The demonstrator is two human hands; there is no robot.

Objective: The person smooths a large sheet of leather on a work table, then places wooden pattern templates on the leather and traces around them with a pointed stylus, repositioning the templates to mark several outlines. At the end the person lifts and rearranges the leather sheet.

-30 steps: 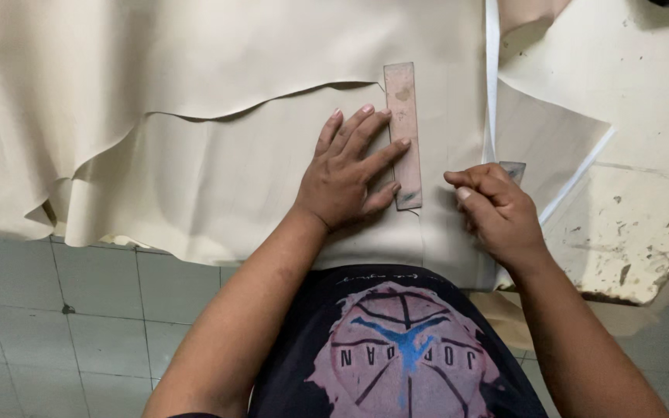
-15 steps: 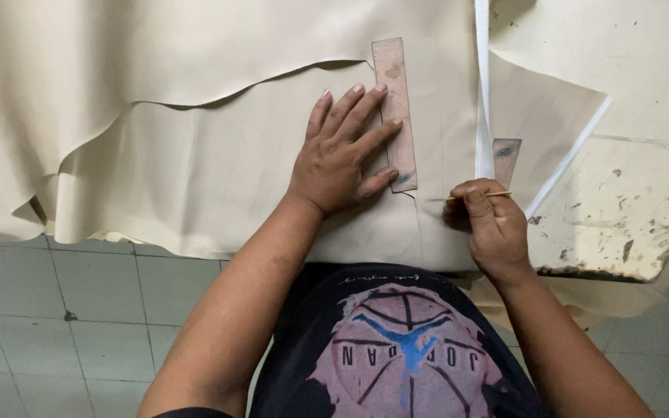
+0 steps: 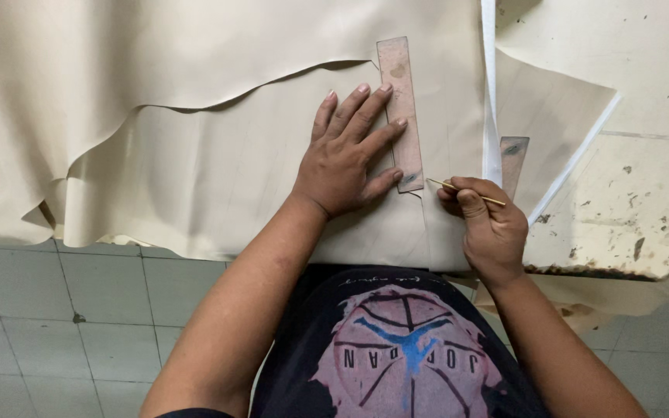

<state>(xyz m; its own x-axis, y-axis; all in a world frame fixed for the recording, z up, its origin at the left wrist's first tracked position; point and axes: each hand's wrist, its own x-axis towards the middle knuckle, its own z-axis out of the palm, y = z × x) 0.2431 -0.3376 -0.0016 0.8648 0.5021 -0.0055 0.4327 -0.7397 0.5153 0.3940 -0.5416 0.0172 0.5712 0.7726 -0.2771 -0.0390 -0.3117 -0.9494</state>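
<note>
A narrow pinkish template strip [image 3: 401, 112] is laid flat on the cream sheet material [image 3: 218, 162] spread over the bench [image 3: 644, 209]. Its long axis runs from the near edge of the bench toward the far edge, tilted slightly, with the far end leaning a little to the left. The strip is pressed down by the left hand [image 3: 348, 155], whose fingers are spread flat, the fingertips lying across the strip's left edge and middle. The near end of the strip lies just beside the thumb.

A thin stick-like marking tool [image 3: 464, 192] is pinched between the thumb and fingers of the right hand [image 3: 491, 224]; its tip points left toward the strip's near right corner and lies just beside it. A second, similar strip [image 3: 512, 159] is seen just beyond the right hand, partly hidden by it.

The sheet material hangs over the bench's near edge, above a tiled floor [image 3: 56, 325]. To the right, bare, stained bench surface is left open; to the left, a folded upper layer of the sheet lies in waves.
</note>
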